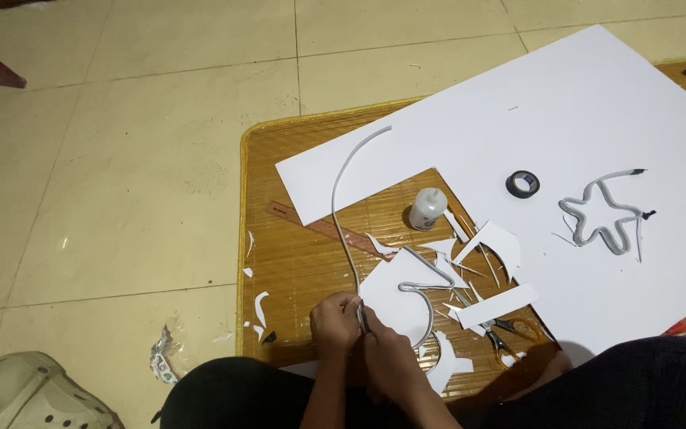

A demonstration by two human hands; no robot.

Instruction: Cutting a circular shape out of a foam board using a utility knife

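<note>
Overhead view from the head camera of a person seated on a woven bamboo mat [295,262] laid on a tiled floor [121,159]. The left hand [335,320] and the right hand [387,357] meet at the near edge of the mat, both closed on a grey flexible strip [335,199]. The left fingers are curled together around the strip; the right fingers are pinched on it just below, though whether the right hand also holds a small tool cannot be told from this view. From the hands the strip rises in a long arc across the mat to the edge of a large white sheet [565,119], while its other part bends over a small white cut-out piece [395,298] lying just beside the hands. On the large sheet lie a star-shaped outline [601,218] of the same grey strip and a roll of black tape [522,184], well apart from the hands. A white glue bottle [427,208] stands on the mat near a wooden ruler [319,226]. Orange-handled scissors [510,334] lie among white paper scraps [486,246] to the right of the hands. A pale sandal [37,393] rests on the floor at lower left
</note>
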